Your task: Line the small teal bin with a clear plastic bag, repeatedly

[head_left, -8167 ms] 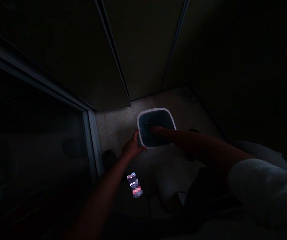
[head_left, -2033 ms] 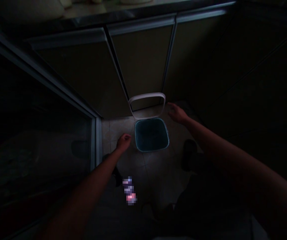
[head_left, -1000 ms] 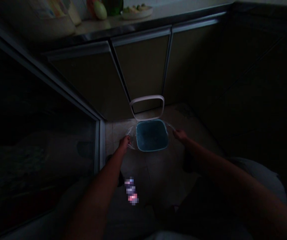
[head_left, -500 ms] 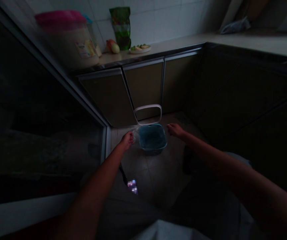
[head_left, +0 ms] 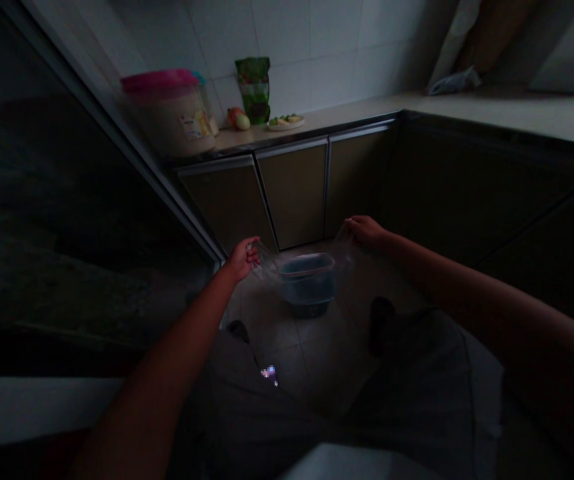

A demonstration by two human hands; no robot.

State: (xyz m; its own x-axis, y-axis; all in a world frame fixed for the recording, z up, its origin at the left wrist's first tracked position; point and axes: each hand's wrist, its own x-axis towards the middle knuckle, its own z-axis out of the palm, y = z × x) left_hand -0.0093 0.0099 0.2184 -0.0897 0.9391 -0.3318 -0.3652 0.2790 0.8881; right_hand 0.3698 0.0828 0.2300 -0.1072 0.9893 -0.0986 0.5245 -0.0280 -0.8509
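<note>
Fingers of both hands are closed on thin clear plastic in the head view: the left hand (head_left: 241, 259) grips one side of a bag (head_left: 267, 265), its fingers curled in, and the right hand (head_left: 367, 230) pinches the other side, a little higher. Between them the bag spreads loosely across the bin (head_left: 311, 290), its film overlapping the sides; how much lies inside is too dim to tell. Teal and upright, the bin stands on the tiled floor (head_left: 289, 347) between the person's shoes (head_left: 381, 327), in front of the cabinets (head_left: 294, 193). A bright, pixelated object (head_left: 269, 372) shows nearer the person, partly hidden by the left trouser leg. On the counter (head_left: 337, 119), from left to right, are a tub (head_left: 171, 117) with a pink lid, onions (head_left: 241, 121), a green pouch (head_left: 255, 93) just behind them, and a plate (head_left: 287, 125) of cut food.
</note>
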